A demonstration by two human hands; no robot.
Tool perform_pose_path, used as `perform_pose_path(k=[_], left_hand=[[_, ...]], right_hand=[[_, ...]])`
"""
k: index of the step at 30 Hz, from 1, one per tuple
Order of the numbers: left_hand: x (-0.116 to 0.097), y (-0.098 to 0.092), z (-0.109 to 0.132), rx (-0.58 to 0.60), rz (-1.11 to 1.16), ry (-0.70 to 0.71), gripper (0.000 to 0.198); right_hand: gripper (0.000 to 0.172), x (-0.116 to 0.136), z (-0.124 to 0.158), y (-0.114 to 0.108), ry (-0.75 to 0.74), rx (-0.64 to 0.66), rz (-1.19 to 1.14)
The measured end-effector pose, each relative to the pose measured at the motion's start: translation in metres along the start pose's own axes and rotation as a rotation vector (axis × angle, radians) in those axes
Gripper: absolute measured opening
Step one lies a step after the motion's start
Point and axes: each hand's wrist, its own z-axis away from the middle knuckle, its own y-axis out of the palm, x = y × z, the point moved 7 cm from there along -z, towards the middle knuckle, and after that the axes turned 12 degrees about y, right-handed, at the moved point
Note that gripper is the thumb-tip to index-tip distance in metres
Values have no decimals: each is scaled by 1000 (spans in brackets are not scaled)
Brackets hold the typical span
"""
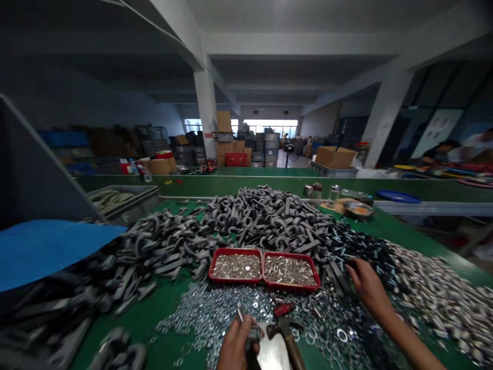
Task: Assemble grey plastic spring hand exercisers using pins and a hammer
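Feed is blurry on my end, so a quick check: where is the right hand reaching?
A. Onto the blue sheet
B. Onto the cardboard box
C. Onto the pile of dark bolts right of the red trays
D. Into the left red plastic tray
C: the right hand rests on the pile of dark bolts, just right of the two red plastic trays.

We log: green counter [154,318]; heap of dark curved clamps [254,216]; two red trays [264,267] of small silver parts; scattered washers [215,313]. Our left hand [236,349] grips small metal piece [252,334] beside hammer [285,329]; right hand [365,285] rests on dark bolts [362,246].
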Motion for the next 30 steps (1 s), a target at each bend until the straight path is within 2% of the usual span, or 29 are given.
perform_pose_path(k=[1, 2, 4, 5, 6, 8, 10, 14, 18, 22, 23, 24, 27, 28, 29, 30], left_hand=[[-2, -3, 0, -20, 39, -17, 63], [-2, -4, 1, -28, 92, -49, 62], [-6, -3, 3, -10, 166, -69, 57], [-9, -1, 5, 12, 188, -61, 54], [-12, -1, 7, 36, 191, -46, 51], [-18, -3, 12, 75, 163, -10, 47], [-22, -10, 15, 100, 124, 4, 46], [-25, -22, 21, 146, 24, 11, 49], [-26, -15, 25, 250, 1, 37, 47], [-23, -15, 27, 228, -2, 6, 47], [-23, -15, 28, 230, 5, -6, 47], [-24, -16, 28, 235, 11, -14, 47], [-32, -17, 30, 273, -7, 19, 43], [-35, -17, 30, 283, -30, 45, 42], [-38, -18, 30, 286, -64, 76, 41], [-39, -20, 29, 279, -113, 108, 40]], right_hand=[[31, 19, 23, 1, -17, 41, -43], [32, 40, 49, 6, -48, 135, -97], [33, 83, 109, 20, -54, 436, -295], [30, 105, 135, 22, -85, 513, -361], [27, 125, 157, 22, -126, 563, -402], [24, 153, 184, 22, -183, 585, -450], [24, 166, 192, 22, -214, 584, -466], [24, 169, 195, 26, -249, 584, -472], [23, 175, 211, 40, -295, 582, -527], [20, 169, 225, 64, -8, 717, -689], [19, 169, 226, 65, 16, 733, -695], [18, 170, 226, 64, -20, 734, -672], [23, 181, 223, 52, -313, 679, -560], [27, 183, 223, 50, -370, 679, -549], [27, 185, 222, 50, -375, 693, -565], [25, 185, 222, 54, -319, 729, -612]])
